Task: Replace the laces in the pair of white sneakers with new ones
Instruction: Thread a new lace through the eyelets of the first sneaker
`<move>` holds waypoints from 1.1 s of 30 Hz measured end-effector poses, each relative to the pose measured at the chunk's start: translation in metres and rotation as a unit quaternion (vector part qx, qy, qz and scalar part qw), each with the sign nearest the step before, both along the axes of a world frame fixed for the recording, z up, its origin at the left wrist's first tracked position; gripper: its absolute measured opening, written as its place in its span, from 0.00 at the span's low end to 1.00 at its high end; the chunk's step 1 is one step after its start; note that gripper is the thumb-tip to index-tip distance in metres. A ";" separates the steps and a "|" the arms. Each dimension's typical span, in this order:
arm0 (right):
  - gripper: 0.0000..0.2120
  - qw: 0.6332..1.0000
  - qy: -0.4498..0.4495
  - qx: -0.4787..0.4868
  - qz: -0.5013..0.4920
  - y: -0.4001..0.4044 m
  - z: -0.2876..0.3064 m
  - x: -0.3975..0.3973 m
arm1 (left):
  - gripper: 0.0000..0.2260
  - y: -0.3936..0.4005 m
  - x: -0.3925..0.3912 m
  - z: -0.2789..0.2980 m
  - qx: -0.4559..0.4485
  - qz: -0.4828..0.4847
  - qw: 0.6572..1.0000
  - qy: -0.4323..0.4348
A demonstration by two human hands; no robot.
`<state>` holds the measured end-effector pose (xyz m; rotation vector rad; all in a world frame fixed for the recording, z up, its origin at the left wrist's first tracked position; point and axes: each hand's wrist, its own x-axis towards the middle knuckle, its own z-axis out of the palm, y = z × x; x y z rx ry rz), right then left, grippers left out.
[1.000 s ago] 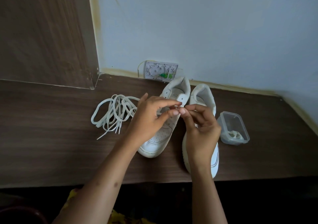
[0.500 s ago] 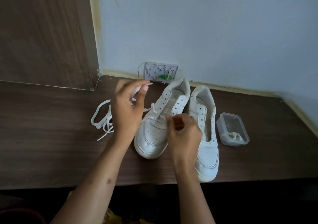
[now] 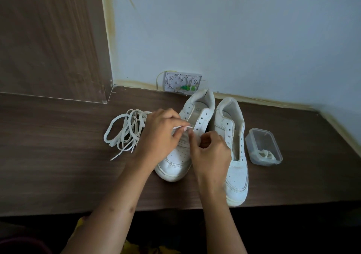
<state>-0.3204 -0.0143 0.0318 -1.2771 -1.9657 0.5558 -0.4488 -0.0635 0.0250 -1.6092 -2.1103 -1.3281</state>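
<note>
Two white sneakers sit side by side near the middle of the desk (image 3: 58,156), toes toward the near edge, heels by the far wall. The right sneaker (image 3: 234,156) has its toe almost at the desk's near edge; the left sneaker (image 3: 195,121) sits further in. The left hand (image 3: 158,136) pinches a lace end (image 3: 182,127) in a narrow grip over the left sneaker's eyelets. The right hand (image 3: 210,152) is curled just beside it, fingertips at the same sneaker's tongue; whether its grip holds the lace I cannot tell. A loose heap of laces (image 3: 125,134) lies just left of the left hand. A clear tub (image 3: 263,146) stands just right of the right sneaker. Bare desk stretches far left and right of these. A wall box (image 3: 181,81) is behind the heels.
</note>
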 end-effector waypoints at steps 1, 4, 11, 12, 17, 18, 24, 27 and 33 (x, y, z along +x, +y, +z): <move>0.19 1.000 -0.002 0.000 0.001 0.000 0.000 0.000 | 0.07 0.000 0.000 0.000 -0.001 0.004 1.000 -0.002; 0.17 1.000 -0.002 -0.016 0.005 -0.001 0.001 -0.002 | 0.08 0.002 0.003 0.001 -0.007 0.010 1.000 -0.011; 0.07 0.992 0.072 -0.094 0.034 0.004 0.007 0.008 | 0.08 0.005 0.008 0.002 -0.043 -0.039 0.998 -0.008; 0.07 0.992 0.075 -0.095 0.045 0.004 0.008 0.011 | 0.08 0.005 0.009 0.002 -0.050 -0.044 0.998 -0.012; 0.10 0.984 0.108 -0.116 0.081 0.005 0.012 0.022 | 0.06 0.007 0.014 0.001 -0.054 -0.011 0.998 -0.003; 0.11 0.984 0.107 -0.119 0.083 0.006 0.012 0.023 | 0.06 0.007 0.015 0.000 -0.052 0.002 0.999 -0.004; 0.11 0.982 0.108 -0.129 0.080 0.007 0.012 0.024 | 0.05 0.005 0.016 0.000 -0.076 0.056 0.993 -0.075; 0.09 0.982 0.107 -0.130 0.085 0.007 0.013 0.026 | 0.05 0.004 0.018 0.003 -0.104 0.064 0.988 -0.098; 0.04 0.983 0.102 -0.117 0.102 0.009 0.012 0.029 | 0.06 0.005 0.017 0.004 -0.137 0.078 0.981 -0.111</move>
